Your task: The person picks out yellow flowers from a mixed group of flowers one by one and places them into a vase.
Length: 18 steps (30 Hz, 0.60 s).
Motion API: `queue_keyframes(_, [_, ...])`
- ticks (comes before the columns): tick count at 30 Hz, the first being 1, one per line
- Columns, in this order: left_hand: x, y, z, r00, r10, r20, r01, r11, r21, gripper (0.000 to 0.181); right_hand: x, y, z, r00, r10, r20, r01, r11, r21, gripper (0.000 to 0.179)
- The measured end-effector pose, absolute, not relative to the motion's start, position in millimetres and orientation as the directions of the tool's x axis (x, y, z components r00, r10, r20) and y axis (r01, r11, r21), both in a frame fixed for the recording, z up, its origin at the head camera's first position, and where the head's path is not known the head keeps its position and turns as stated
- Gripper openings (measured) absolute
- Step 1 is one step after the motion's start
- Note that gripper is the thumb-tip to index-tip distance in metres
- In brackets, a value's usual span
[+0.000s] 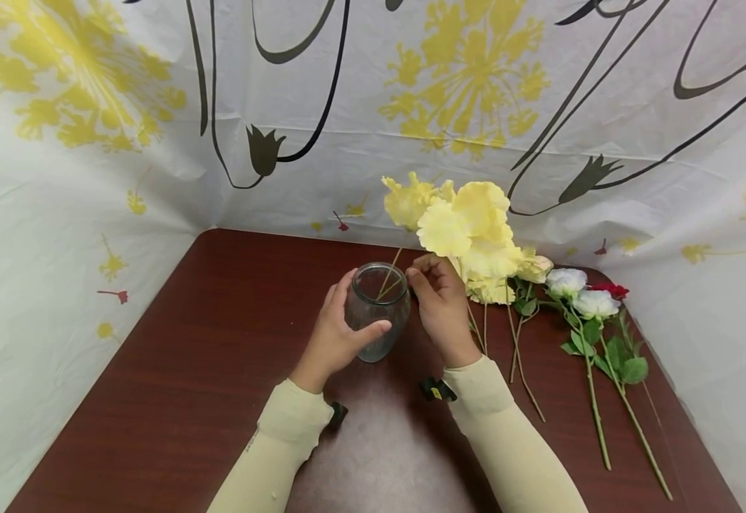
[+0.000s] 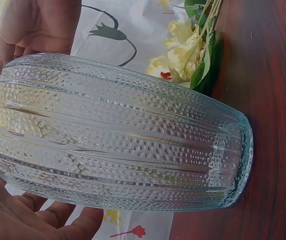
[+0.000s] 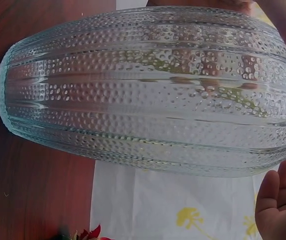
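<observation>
A ribbed, dimpled clear glass vase (image 1: 377,335) stands upright on the dark red-brown table. My left hand (image 1: 340,331) holds its left side, thumb in front and fingers behind. Two thin stems (image 1: 390,274) show inside the mouth, one rising toward a yellow flower (image 1: 406,203). Just right of the rim, my right hand (image 1: 439,299) pinches the other stem, its thumb and fingertips close together. Large yellow blooms (image 1: 465,221) spread above that hand. In the left wrist view the vase (image 2: 123,135) fills the middle; the right wrist view shows its dimpled wall (image 3: 133,95) too.
Right of my right hand lie more yellow flowers (image 1: 533,267) with thin stems. Farther right are white roses (image 1: 596,304) with green leaves and a red flower (image 1: 613,290). A patterned white sheet (image 1: 321,206) hangs around the table (image 1: 174,370).
</observation>
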<state>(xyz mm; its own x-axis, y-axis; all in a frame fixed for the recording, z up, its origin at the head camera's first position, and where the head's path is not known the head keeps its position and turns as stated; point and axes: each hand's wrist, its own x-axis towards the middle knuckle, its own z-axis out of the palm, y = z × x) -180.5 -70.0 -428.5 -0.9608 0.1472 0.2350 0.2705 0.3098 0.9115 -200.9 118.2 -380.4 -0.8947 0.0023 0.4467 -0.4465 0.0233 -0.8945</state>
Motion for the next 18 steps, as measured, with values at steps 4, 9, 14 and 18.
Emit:
queue_keyframes(4, [-181.0, -69.8, -428.3, -0.96, 0.149, 0.237, 0.274, 0.314, 0.909, 0.099, -202.0, 123.5, -383.6, -0.918, -0.024, 0.395, -0.395, 0.103, -0.913, 0.012])
queue_keyframes(9, [-181.5, -69.7, -428.2, -0.96, 0.152, 0.235, 0.272, 0.316, 0.909, 0.099, -199.8, 139.9, -390.8, -0.967, -0.03, 0.251, -0.252, 0.2, -0.947, 0.015])
queue_keyframes(14, [-181.5, -70.0, -427.1, -0.959, 0.146, 0.243, 0.278, 0.312, 0.909, 0.098, -198.8, 157.2, -388.6, -0.975, -0.023, 0.219, -0.218, 0.244, -0.945, 0.021])
queue_keyframes(18, [-181.4, -70.5, -426.4, -0.958, 0.149, 0.246, 0.28, 0.303, 0.911, 0.097, -215.3, 183.9, -410.4, -0.981, 0.008, 0.195, -0.186, 0.25, -0.95, 0.053])
